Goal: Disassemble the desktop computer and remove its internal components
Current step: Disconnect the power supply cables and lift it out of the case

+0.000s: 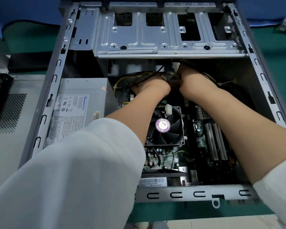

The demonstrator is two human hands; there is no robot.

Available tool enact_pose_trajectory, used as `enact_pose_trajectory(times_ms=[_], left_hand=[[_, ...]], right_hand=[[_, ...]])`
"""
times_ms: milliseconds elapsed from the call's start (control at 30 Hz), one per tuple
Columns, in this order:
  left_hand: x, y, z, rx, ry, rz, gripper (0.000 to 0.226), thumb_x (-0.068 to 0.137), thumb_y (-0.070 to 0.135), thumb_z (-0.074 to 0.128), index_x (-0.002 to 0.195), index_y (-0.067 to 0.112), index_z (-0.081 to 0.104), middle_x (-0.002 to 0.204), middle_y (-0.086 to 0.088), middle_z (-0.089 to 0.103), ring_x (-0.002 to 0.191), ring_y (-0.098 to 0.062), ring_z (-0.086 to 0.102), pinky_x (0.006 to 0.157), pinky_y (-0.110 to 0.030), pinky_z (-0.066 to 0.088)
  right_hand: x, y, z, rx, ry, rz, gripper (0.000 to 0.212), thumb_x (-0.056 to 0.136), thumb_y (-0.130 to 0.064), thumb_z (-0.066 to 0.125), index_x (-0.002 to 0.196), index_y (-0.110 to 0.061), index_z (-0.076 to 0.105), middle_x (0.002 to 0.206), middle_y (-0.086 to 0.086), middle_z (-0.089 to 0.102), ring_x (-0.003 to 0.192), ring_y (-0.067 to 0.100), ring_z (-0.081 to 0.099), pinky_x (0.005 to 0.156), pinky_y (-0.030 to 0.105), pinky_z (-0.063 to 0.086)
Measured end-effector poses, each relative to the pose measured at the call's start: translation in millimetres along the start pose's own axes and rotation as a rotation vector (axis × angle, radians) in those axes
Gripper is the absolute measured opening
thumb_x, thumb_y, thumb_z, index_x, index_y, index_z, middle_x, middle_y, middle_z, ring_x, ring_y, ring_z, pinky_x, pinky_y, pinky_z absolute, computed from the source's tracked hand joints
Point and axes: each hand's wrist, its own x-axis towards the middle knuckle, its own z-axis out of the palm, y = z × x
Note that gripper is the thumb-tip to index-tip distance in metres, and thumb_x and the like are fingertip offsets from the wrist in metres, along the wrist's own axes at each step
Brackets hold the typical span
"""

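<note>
The open grey computer case [45, 116] lies on its side with the motherboard [200, 146] exposed. Both of my hands reach deep inside, under the metal drive cage [163, 38]. My left hand [153, 87] is curled around a bundle of yellow and black power cables [134, 76]. My right hand [191, 78] is beside it, fingers hidden among the wires and a connector, so its grip cannot be made out. The CPU fan [165, 126] with a purple sticker sits just below my wrists. The power supply [78, 106] sits at the case's left.
A removed perforated side panel [8, 113] lies left of the case on the green mat [279, 52]. White expansion slots [216, 142] stand at the right of the board. A loose white connector [168, 109] rests on the fan.
</note>
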Motion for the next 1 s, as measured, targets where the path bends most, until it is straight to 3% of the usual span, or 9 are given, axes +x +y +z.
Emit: enact_pose_trajectory(times_ms=[67,133,367,500,633,733,833,900,1000], left_hand=[[1.7,-1.4,1.8,-0.008,0.007,-0.017,0.042,0.095,0.028,0.043,0.135,0.019,0.048,0.140,-0.007,0.047,0.128,-0.028,0.045,0.104,-0.038,0.038],[-0.6,-2.7,2.4,-0.039,0.021,-0.064,0.039,0.095,0.024,0.046,0.132,0.012,0.050,0.136,-0.010,0.050,0.125,-0.030,0.048,0.099,-0.037,0.040],[-15.2,1.4,-7.4,0.005,-0.046,0.020,0.037,0.096,0.018,0.045,0.131,0.010,0.051,0.138,-0.012,0.049,0.128,-0.028,0.045,0.109,-0.038,0.034],[-47.8,4.8,-20.1,0.102,-0.087,0.169,0.031,0.095,0.007,0.044,0.123,0.000,0.054,0.127,-0.018,0.056,0.115,-0.030,0.054,0.090,-0.028,0.040],[-100.8,-5.9,-45.7,0.148,-0.096,0.298,0.030,0.099,0.019,0.041,0.120,0.005,0.057,0.122,-0.017,0.059,0.110,-0.031,0.054,0.075,-0.027,0.036],[-148.4,-35.3,-58.1,0.134,0.015,0.402,0.031,0.099,0.025,0.043,0.124,0.017,0.059,0.124,-0.008,0.060,0.114,-0.025,0.052,0.089,-0.028,0.037],[-192.2,-69.6,-53.8,0.097,0.208,0.513,0.033,0.098,0.022,0.046,0.129,0.017,0.056,0.133,-0.003,0.054,0.124,-0.018,0.045,0.103,-0.026,0.030],[-216.3,-89.5,-45.6,0.133,0.277,0.545,0.037,0.098,0.024,0.045,0.133,0.016,0.053,0.141,-0.002,0.046,0.134,-0.018,0.035,0.111,-0.026,0.021],[-245.3,-118.7,-37.6,0.153,0.291,0.529,0.044,0.100,0.034,0.034,0.135,0.014,0.051,0.152,-0.003,0.032,0.144,-0.021,0.017,0.119,-0.040,0.012]], right_hand=[[3.4,-2.5,-0.6,0.025,0.028,0.047,0.026,0.091,-0.014,0.052,0.116,-0.011,0.052,0.119,0.019,0.056,0.110,0.035,0.054,0.088,0.038,0.043],[8.1,-6.6,-1.6,0.037,0.022,0.093,0.032,0.090,-0.014,0.052,0.122,-0.010,0.053,0.123,0.018,0.056,0.114,0.036,0.053,0.093,0.039,0.045],[-0.3,-23.5,-9.7,0.101,-0.120,0.051,0.042,0.093,-0.015,0.049,0.134,-0.004,0.042,0.132,0.019,0.052,0.119,0.031,0.050,0.087,0.027,0.039],[-24.5,-28.8,-25.2,0.044,-0.257,-0.019,0.028,0.093,-0.007,0.041,0.118,0.002,0.052,0.121,0.022,0.057,0.103,0.029,0.055,0.072,0.025,0.036],[-54.9,-37.3,-52.2,0.078,-0.314,-0.101,0.031,0.095,-0.013,0.046,0.122,-0.003,0.057,0.114,0.015,0.063,0.092,0.025,0.057,0.073,0.027,0.045],[-98.2,-47.6,-52.6,0.190,-0.253,-0.159,0.028,0.096,-0.023,0.050,0.118,-0.010,0.060,0.107,0.008,0.062,0.087,0.018,0.051,0.067,0.023,0.036],[-142.8,-57.4,-33.6,0.287,-0.206,-0.143,0.027,0.097,-0.029,0.047,0.115,-0.013,0.059,0.102,0.006,0.063,0.090,0.021,0.055,0.073,0.027,0.041],[-161.9,-61.0,-23.4,0.274,-0.212,-0.111,0.025,0.100,-0.031,0.041,0.106,-0.013,0.058,0.086,0.003,0.060,0.081,0.025,0.055,0.060,0.031,0.040],[-174.8,-61.3,-19.1,0.152,-0.008,-0.098,0.023,0.099,-0.027,0.038,0.097,-0.015,0.058,0.074,0.002,0.056,0.070,0.026,0.053,0.049,0.028,0.030]])
